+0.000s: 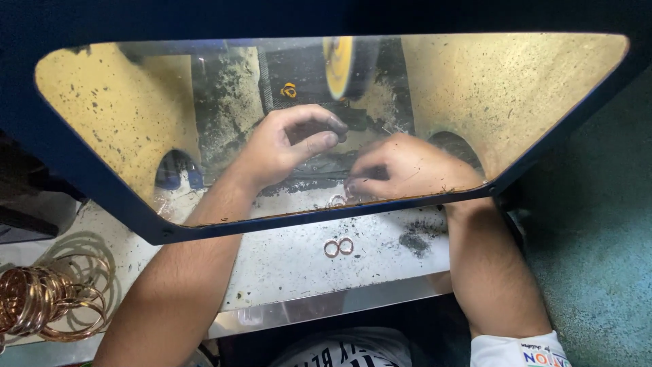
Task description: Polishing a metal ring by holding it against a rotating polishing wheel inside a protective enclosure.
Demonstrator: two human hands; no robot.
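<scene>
Copper bangles lie nearest. Behind a clear shield, the left hand curls with fingertips pinched, its contents unseen. The right hand rests loosely closed beside small rings.

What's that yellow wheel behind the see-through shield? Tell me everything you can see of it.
The yellow wheel is a thick disc seen nearly edge-on, standing upright at the top middle of the enclosure, behind the scratched, dust-speckled shield. Its face looks yellow and soft, like cloth or felt, with a darker rim on its right side. It looks slightly blurred, so it may be spinning. Dark grime coats the surfaces around it. The left hand sits just below it with fingers curled, not clearly touching it.
</scene>
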